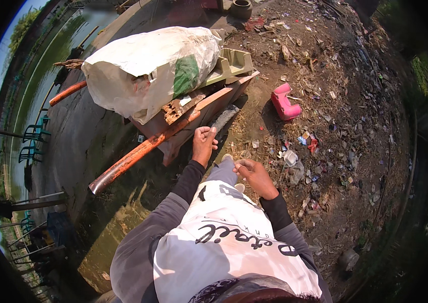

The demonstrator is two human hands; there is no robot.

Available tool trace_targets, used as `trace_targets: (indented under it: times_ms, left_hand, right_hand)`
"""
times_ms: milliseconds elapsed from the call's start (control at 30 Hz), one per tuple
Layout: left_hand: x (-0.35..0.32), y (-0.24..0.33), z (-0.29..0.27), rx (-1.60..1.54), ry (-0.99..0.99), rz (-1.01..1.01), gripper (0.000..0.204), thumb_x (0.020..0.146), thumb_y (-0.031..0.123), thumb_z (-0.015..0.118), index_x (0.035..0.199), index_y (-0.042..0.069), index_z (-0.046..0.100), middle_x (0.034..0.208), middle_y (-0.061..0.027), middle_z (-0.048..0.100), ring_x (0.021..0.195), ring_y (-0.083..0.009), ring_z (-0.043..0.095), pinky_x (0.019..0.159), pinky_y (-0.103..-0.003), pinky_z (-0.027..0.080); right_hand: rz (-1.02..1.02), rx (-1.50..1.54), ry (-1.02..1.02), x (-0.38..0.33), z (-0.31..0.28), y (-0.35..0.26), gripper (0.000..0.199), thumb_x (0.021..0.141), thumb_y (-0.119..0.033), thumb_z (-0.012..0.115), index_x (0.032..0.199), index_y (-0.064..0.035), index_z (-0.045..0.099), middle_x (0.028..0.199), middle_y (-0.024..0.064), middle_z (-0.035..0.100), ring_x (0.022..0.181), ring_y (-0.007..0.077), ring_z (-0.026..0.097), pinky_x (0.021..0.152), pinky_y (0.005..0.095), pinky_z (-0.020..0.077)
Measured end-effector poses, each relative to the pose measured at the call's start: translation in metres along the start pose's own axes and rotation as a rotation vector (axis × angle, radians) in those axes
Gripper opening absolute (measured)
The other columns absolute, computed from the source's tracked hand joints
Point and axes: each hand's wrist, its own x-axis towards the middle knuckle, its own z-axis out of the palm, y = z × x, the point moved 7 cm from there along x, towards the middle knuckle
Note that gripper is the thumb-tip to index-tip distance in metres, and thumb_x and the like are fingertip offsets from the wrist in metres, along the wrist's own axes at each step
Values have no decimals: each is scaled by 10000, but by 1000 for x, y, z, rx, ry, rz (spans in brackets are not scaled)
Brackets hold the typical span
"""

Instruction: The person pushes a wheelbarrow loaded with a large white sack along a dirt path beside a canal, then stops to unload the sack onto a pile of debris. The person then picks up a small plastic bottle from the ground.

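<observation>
My left hand (pixel 205 145) is in front of the cart, its fingers curled in loosely. Whether anything is inside them is hidden. To its right and a little nearer, my right hand (pixel 256 177) has thumb and fingertips drawn together, and I cannot make out anything between them. Closest to the left hand are the cart's orange, worn handle pipe (pixel 145 147) and a grey, rough-looking piece (pixel 225 116) at the cart's side. A large white sack (pixel 148 65) with a green patch lies on the cart, beside a pale moulded plastic tray (pixel 233 63).
A pink plastic object (pixel 285 102) lies on the ground to the right. Litter and dry leaves cover the soil there, with a crumpled clear plastic container (pixel 290 158). A round dark pot (pixel 241 8) stands at the back. Teal chairs (pixel 33 141) and water are at the left.
</observation>
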Motion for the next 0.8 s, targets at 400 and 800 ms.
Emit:
trace_targets:
  times_ms: [400, 800]
  left_hand:
    - [194, 85, 105, -148, 330, -10, 582, 882, 359, 754, 1210, -11, 448, 1064, -108, 587, 889, -151, 582, 702, -275, 526]
    - [192, 183, 99, -450, 558, -181, 1030, 870, 631, 647, 1574, 69, 148, 1607, -153, 212, 1409, -334, 352, 1127, -417, 380]
  right_hand:
    - [347, 211, 193, 92, -193, 47, 190, 969, -219, 607, 1006, -35, 639, 792, 11, 653, 657, 76, 590, 589, 228, 444]
    - [547, 35, 276, 173, -351, -22, 247, 961, -308, 582, 977, -69, 646, 811, 38, 703, 645, 140, 641, 587, 298, 489]
